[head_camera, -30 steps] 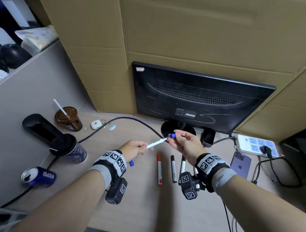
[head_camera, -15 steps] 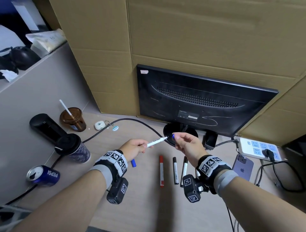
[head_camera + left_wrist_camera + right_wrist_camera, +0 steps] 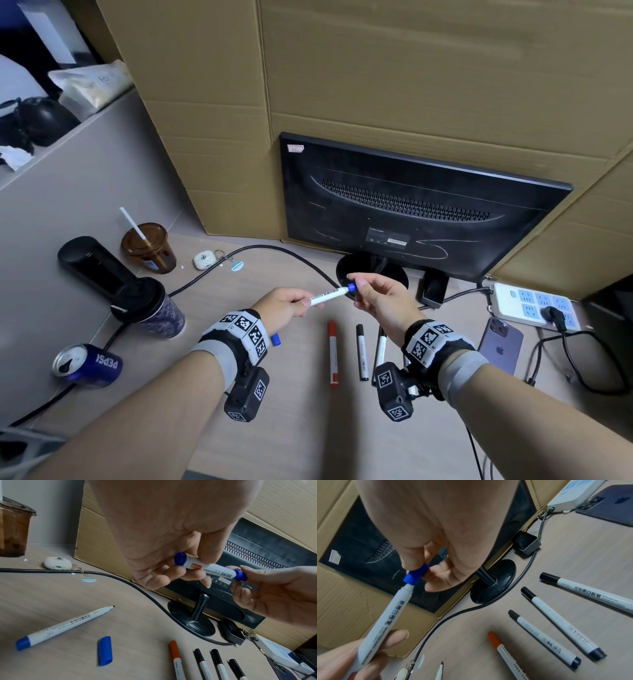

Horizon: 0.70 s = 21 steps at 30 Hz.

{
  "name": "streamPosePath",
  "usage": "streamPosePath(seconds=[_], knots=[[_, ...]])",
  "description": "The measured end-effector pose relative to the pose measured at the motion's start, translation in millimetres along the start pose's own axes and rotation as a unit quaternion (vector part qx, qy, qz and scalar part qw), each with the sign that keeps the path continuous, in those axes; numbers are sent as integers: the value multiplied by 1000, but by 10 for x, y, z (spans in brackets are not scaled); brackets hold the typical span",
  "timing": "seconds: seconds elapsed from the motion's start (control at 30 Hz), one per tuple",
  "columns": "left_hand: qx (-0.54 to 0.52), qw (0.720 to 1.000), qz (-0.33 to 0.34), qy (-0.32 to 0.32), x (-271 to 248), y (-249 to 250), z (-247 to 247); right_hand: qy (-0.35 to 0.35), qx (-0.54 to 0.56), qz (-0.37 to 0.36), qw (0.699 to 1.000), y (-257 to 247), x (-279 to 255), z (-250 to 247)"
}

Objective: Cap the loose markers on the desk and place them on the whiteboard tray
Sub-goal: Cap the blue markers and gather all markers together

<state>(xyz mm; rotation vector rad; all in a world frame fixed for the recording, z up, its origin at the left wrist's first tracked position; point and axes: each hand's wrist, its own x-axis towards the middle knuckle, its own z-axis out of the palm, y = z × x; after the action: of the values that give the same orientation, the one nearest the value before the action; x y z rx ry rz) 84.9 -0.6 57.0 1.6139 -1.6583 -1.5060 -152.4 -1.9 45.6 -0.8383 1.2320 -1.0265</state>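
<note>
Down at the bottom of the head view both forearms come in. Just past them on the table (image 3: 308, 428) there's a row of capped markers: a red marker (image 3: 332, 354) in the middle, black markers (image 3: 361, 353) to its right. The left wrist view shows another blue marker (image 3: 63, 625) lying uncapped at lower left, its loose blue cap (image 3: 105, 651) right beside it.

Above that, mid-frame, the left hand (image 3: 284, 306) has its fingers curled around the barrel of a white marker (image 3: 328, 295), held off the table. The right hand (image 3: 380, 301) is pinching the blue cap (image 3: 352, 287) between thumb and fingertips, and the cap sits on the marker's tip. Can't tell if it's pushed fully home.

Farther back: phone (image 3: 500, 346) and power strip (image 3: 534, 305) at right, monitor (image 3: 411, 205) center, Pepsi can (image 3: 87, 365) lower left.
</note>
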Motion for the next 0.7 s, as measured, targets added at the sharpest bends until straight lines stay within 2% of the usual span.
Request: streamPosePath(seconds=[0.13, 0.27, 0.37, 0.5, 0.6, 0.7], knots=[[7, 1000, 24, -14, 30, 38, 43, -13, 52, 38, 998, -46, 0, 5], [-17, 999, 17, -46, 52, 68, 86, -43, 119, 121, 985, -167, 21, 30], [-14, 997, 3, -71, 71, 117, 151, -86, 230, 183, 952, -264, 69, 79], [-32, 994, 0, -106, 91, 306, 288, -141, 333, 189, 913, -387, 78, 147], [-25, 992, 2, -126, 115, 373, 299, -150, 310, 163, 924, -507, 66, 121], [-4, 994, -14, -111, 127, 283, 239, -138, 253, 148, 946, -547, 64, 26]])
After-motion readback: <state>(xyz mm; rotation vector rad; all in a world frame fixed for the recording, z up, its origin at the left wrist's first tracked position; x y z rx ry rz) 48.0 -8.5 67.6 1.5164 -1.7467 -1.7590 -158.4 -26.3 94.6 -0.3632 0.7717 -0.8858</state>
